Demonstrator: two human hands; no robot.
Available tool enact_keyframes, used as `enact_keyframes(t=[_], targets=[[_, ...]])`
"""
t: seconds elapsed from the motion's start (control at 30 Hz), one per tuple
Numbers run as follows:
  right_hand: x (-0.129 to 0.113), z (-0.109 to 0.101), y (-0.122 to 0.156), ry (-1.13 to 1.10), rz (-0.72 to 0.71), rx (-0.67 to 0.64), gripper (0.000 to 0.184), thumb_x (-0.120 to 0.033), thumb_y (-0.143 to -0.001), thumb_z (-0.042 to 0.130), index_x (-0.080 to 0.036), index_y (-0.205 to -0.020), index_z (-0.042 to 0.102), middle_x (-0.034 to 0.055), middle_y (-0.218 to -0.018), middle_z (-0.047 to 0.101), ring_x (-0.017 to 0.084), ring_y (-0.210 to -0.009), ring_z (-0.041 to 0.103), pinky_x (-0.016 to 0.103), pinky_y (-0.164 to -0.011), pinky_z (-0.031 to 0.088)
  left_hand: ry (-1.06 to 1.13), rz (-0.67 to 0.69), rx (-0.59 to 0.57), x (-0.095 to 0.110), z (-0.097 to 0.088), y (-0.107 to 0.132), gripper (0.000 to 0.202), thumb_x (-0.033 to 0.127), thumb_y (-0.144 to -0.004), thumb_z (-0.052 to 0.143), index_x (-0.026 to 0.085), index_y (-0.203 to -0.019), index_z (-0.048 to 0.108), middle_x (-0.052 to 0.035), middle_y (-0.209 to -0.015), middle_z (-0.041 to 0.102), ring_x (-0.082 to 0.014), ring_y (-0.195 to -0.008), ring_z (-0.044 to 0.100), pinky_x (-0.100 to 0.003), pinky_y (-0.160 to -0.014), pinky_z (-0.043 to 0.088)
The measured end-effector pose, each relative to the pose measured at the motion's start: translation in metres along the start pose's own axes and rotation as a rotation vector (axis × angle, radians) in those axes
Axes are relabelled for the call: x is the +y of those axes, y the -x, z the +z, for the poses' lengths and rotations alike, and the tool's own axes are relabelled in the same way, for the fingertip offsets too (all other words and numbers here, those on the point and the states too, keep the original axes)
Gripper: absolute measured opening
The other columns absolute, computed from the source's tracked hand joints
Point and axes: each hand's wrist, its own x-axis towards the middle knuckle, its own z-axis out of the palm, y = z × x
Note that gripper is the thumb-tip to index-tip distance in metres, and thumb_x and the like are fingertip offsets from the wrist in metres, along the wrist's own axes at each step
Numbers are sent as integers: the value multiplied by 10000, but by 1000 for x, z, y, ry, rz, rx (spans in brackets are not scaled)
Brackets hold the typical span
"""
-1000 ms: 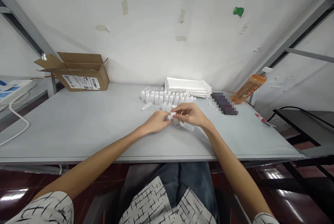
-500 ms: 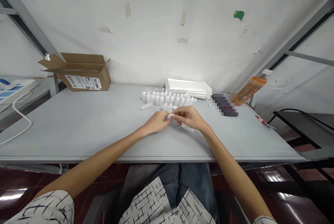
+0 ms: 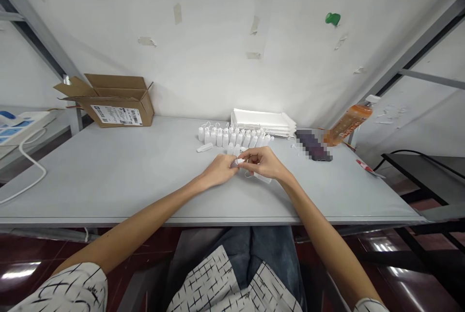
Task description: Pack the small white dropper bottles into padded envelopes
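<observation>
Small white plastic bottle (image 3: pixel 262 178) on its side

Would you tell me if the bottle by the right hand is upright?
No, tipped: the bottle lies on its side under the right hand.

"How do the hands stand?"

"The bare left hand (image 3: pixel 220 170) and bare right hand (image 3: pixel 263 163) meet, fingers curled, fingertips pinched together."

"And the arms?"

"The left forearm (image 3: pixel 145 218) and right forearm (image 3: pixel 319 227) slant inward across the table's front edge (image 3: pixel 72 223)."
</observation>
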Motion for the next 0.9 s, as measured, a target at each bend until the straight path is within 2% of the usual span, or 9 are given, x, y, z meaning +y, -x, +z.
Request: enact_keyframes(t=[0.07, 0.13, 0.2, 0.27, 0.37, 0.43, 0.53, 0.67, 0.9], targets=[[0, 2, -1, 9, 9, -11, 373, -509, -826, 654, -139, -862, 688, -8, -526, 574, 121, -461, 532, 250, -500, 370, -31, -8, 10, 1, 0, 0, 201, 191, -826, 476, 140, -866, 667, 6, -647, 577, -156, -618, 529, -263, -558, 331], [0, 6, -4, 105, -38, 22, 399, -513, -873, 586, -147, -725, 643, -15, -514, 530, 99, -458, 463, 247, -499, 328, -76, -29, 28, 2, 1, 1, 173, 186, -827, 476, 142, -816, 643, 0, -642, 572, -158, -606, 525, -267, -551, 333], [0, 10, -6, 246, -103, 69, 477, -485, -923, 499, -166, -569, 513, -29, -487, 436, 80, -461, 361, 251, -503, 274, -106, -36, 39, 3, 2, 1, 146, 179, -822, 483, 150, -757, 610, -4, -628, 567, -159, -590, 523, -269, -543, 336], [1, 13, -8, 339, -138, 82, 518, -444, -958, 421, -183, -513, 379, -37, -473, 359, 79, -473, 297, 259, -516, 250, -125, -23, 36, 4, 3, 1, 132, 168, -814, 489, 159, -732, 592, -5, -616, 567, -162, -581, 526, -271, -540, 340], [2, 13, -8, 355, -124, 57, 511, -416, -980, 363, -189, -523, 340, -36, -478, 358, 84, -481, 304, 262, -535, 257, -157, -28, 23, 6, 3, 1, 135, 164, -813, 489, 164, -721, 588, -8, -601, 562, -172, -586, 537, -275, -538, 339], [3, 11, -6, 364, -125, 88, 506, -417, -979, 373, -188, -528, 354, -33, -492, 370, 88, -493, 313, 265, -540, 253, -152, -34, 17, 6, 2, 0, 144, 162, -822, 481, 160, -743, 600, -9, -613, 575, -175, -601, 552, -274, -544, 347], [4, 7, -4, 351, -150, 156, 444, -420, -941, 470, -180, -569, 442, -31, -535, 416, 93, -519, 338, 261, -542, 257, -146, -25, 25, 5, 1, -1, 144, 166, -831, 486, 153, -801, 627, -16, -667, 615, -180, -643, 579, -273, -569, 368], [5, 7, -3, 274, -142, 103, 302, -402, -894, 550, -169, -702, 559, -32, -583, 490, 95, -532, 390, 248, -550, 288, -198, -37, 34, 2, 2, -2, 151, 193, -842, 498, 151, -784, 631, -44, -712, 647, -201, -681, 602, -281, -578, 383], [4, 16, -5, 388, -117, 38, 430, -382, -976, 363, -200, -587, 345, -35, -528, 386, 101, -515, 323, 267, -565, 255, -325, -16, 24, 0, 4, 0, 178, 150, -836, 460, 147, -876, 633, -87, -787, 678, -241, -731, 629, -300, -603, 393]])
